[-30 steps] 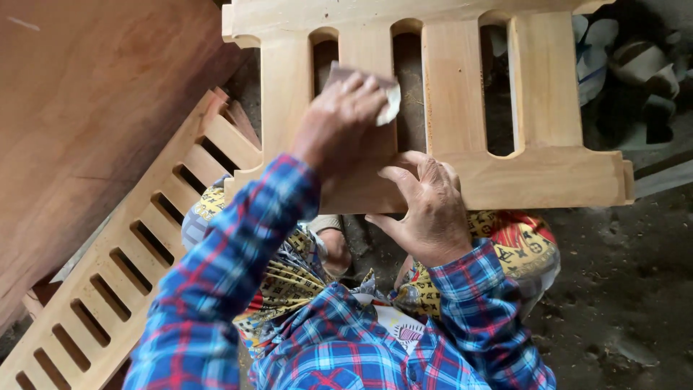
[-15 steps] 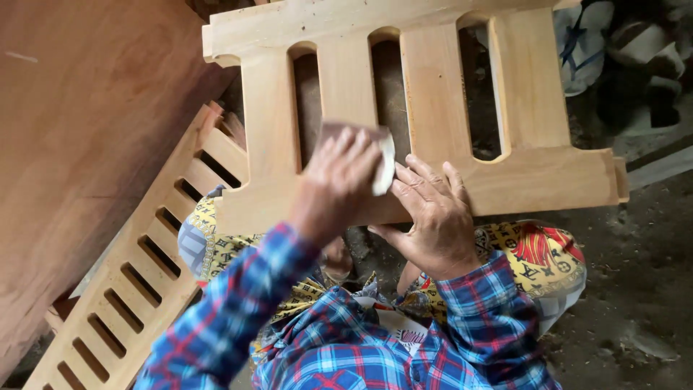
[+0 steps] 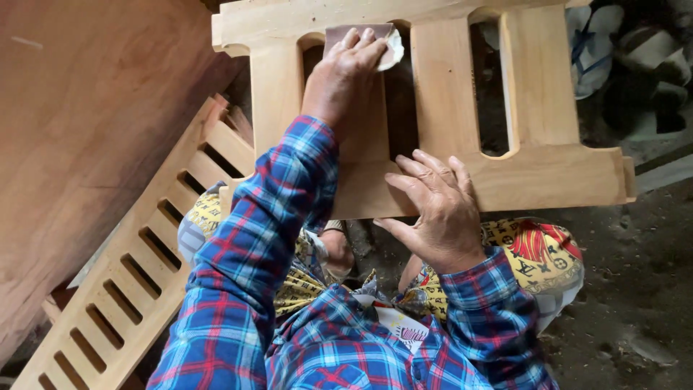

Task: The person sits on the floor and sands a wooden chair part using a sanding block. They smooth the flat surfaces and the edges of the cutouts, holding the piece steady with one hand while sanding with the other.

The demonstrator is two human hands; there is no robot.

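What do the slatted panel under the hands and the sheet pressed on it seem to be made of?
The slatted panel looks like pale bare wood: visible grain, matte, no sign of varnish or paint. The sheet under the left hand seems to be sandpaper: a thin, flexible piece, brownish on one face, with a pale curled edge. The right hand rests flat on the panel.

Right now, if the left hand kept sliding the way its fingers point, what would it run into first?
The left hand, pressing sandpaper on a slat of the slatted wooden panel, points up the slat. It would probably meet the panel's top rail first, just past its fingertips.
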